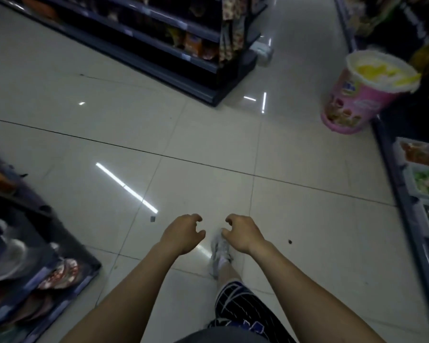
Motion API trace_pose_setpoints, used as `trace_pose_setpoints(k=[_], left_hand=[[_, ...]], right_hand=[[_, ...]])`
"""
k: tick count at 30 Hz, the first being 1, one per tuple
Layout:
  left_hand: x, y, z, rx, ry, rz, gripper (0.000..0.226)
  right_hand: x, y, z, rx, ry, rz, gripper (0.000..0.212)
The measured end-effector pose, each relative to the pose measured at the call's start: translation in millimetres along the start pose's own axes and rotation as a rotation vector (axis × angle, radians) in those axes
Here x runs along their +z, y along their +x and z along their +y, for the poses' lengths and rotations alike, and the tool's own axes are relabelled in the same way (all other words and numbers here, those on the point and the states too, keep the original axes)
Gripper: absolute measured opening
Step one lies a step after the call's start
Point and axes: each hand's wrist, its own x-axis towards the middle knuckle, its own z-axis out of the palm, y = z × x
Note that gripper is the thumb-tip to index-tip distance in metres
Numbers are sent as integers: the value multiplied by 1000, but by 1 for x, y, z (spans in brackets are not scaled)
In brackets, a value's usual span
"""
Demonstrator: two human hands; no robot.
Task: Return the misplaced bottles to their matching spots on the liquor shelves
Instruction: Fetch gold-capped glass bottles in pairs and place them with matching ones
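Left hand: the left hand [183, 232] is held out low in front of the body, fingers loosely curled, palm down, holding nothing.
Right hand: the right hand [243, 232] is just beside the left with a small gap between them, fingers loosely curled in the same way, holding nothing.
Bottles: this view does not show where they are.
Below the hands: a pale tiled floor [208, 144] with bright streaks of reflected light; a white shoe [219, 253] shows between the two wrists, with dark patterned shorts [243, 310] nearer the body.
Ahead and left of the hands: the end of a dark shelf unit [183, 85] with packets on it, blurred.
Ahead and right of the hands: a pink tub [357, 95] with a yellow and white top stands on the floor, against a dark rack [391, 169].
Right of the hands: white trays [409, 180] of green and orange goods sit on that rack.
Left of the hands: a low rack corner [82, 266] with round packets, blurred.
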Motion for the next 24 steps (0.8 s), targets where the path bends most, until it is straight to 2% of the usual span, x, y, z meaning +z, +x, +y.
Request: trace_pose_setpoints(k=[7,13,19,24], left_hand=[[-99,126,-26,-176,-93,42,62],[-197,219,-61,-238,-149,132,62],[-290,317,-127,-294,-151,198,61],[-392,410,-204,-258,-48,192,62]], right_hand=[[-82,169,-82,-125,-124,-61,60],[-140,289,-173,-217,-168,-108,60],[-172,415,-270,-266,-212,-139,59],[-199,527,-374,-314,-205,-136,60]])
